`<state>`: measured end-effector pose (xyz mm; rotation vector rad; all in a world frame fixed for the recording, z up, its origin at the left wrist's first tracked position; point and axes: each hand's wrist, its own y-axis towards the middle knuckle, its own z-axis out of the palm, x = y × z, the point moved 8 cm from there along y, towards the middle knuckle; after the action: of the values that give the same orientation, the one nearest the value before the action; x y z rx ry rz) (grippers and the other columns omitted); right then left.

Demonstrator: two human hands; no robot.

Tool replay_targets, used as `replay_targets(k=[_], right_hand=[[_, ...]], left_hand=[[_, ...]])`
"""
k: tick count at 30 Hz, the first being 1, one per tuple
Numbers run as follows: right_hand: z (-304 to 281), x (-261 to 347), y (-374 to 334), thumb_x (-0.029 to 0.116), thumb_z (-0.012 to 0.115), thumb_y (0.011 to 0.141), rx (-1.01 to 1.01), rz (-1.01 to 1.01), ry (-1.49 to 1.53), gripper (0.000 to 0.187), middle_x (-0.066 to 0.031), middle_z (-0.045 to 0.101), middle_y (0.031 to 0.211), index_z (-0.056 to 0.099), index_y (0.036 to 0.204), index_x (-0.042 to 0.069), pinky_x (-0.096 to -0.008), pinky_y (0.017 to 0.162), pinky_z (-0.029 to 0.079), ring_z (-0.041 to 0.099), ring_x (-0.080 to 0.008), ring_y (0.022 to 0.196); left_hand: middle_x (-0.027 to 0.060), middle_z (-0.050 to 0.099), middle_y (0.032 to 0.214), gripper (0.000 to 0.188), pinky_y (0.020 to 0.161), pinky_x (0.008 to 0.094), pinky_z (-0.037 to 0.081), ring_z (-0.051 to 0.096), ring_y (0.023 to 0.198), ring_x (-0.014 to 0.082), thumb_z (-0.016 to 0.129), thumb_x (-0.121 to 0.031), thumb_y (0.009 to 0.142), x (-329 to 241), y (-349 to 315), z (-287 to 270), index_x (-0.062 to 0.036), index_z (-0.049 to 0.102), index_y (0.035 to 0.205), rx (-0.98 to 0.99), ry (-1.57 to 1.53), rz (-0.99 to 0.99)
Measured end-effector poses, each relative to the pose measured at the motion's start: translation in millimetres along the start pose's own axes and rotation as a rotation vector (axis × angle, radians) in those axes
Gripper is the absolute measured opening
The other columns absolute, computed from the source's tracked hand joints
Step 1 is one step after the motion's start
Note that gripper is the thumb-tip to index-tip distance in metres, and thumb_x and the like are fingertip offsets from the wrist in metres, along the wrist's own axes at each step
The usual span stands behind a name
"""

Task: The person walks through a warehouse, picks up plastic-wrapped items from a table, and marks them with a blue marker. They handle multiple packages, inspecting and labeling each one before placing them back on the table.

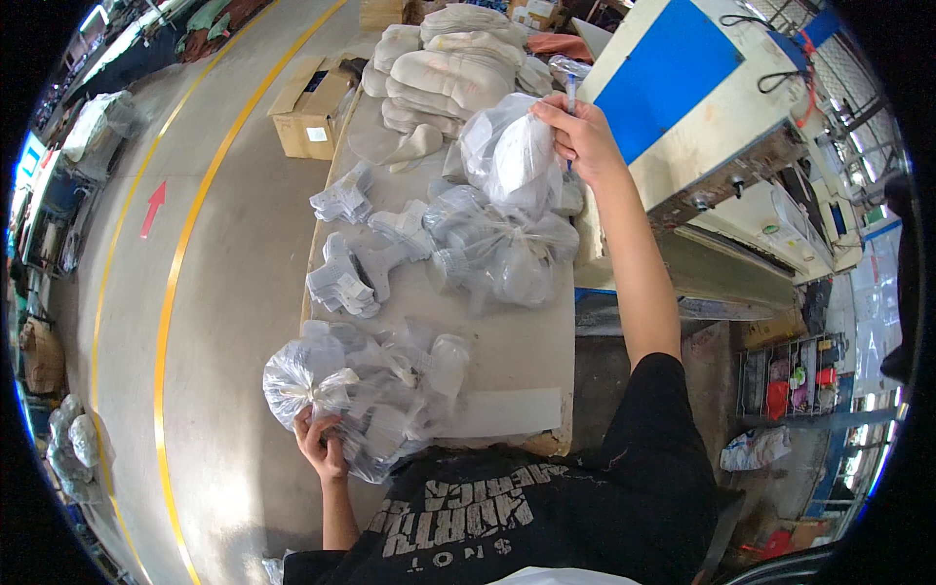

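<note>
Right hand grips a white bag to its left, left hand a knotted bag ahead

Contents of left-held bag unclear

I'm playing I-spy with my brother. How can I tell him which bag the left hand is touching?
Find the long pale table and go down to the end nearest the black shirt. There, reaching past the table's left edge, is a clear, tied plastic bag. Unlike the other bags farther up, it has the left hand just below its white knot.
</note>
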<state>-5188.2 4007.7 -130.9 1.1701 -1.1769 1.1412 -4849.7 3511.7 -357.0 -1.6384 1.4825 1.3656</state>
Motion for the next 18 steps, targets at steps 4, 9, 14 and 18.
replay_targets(k=[4, 9, 14, 18], right_hand=[[-3.3, 33.8, -52.7, 0.016, 0.079, 0.089, -0.030, 0.006, 0.107, 0.016, 0.0070, 0.055, 0.063, 0.070, 0.092, 0.003, -0.0208, 0.039, 0.023, 0.033, -0.0002, 0.044], [6.6, 48.6, -129.3, 0.011, 0.075, 0.092, -0.087, 0.043, 0.093, 0.009, 0.0034, 0.064, 0.074, 0.074, 0.095, 0.003, -0.0191, 0.037, 0.023, 0.034, 0.0009, 0.043], [29.4, 60.9, -191.6, 0.016, 0.079, 0.089, -0.104, 0.063, 0.092, 0.018, 0.0045, 0.058, 0.064, 0.073, 0.091, -0.001, -0.0219, 0.038, 0.021, 0.031, -0.0007, 0.042], [38.2, 70.1, -227.9, 0.016, 0.078, 0.090, -0.068, 0.084, 0.097, 0.018, 0.0036, 0.060, 0.065, 0.074, 0.090, -0.001, -0.0220, 0.038, 0.019, 0.031, -0.0009, 0.042]], left_hand=[[0.0180, 0.056, 0.119, 0.034, 0.096, 0.0375, 0.043, 0.057, 0.110, 0.0314, 0.055, -0.009, 0.065, -0.3, -2.4, 0.3, -0.0011, 0.076, 0.091, -0.020, -0.012, -0.003], [0.0179, 0.057, 0.123, 0.036, 0.096, 0.0351, 0.043, 0.057, 0.112, 0.0310, 0.052, -0.005, 0.068, -4.0, -0.8, 0.1, -0.0010, 0.076, 0.094, -0.003, 0.009, 0.032], [0.0152, 0.061, 0.119, 0.035, 0.088, 0.0319, 0.047, 0.062, 0.103, 0.0270, 0.054, -0.006, 0.071, -17.2, 3.2, 1.0, -0.0054, 0.077, 0.098, 0.037, 0.173, -0.015], [0.0170, 0.063, 0.121, 0.024, 0.080, 0.0351, 0.050, 0.065, 0.096, 0.0292, 0.060, -0.009, 0.083, -44.1, 14.4, 9.1, -0.0113, 0.079, 0.099, 0.072, 0.495, -0.006]])
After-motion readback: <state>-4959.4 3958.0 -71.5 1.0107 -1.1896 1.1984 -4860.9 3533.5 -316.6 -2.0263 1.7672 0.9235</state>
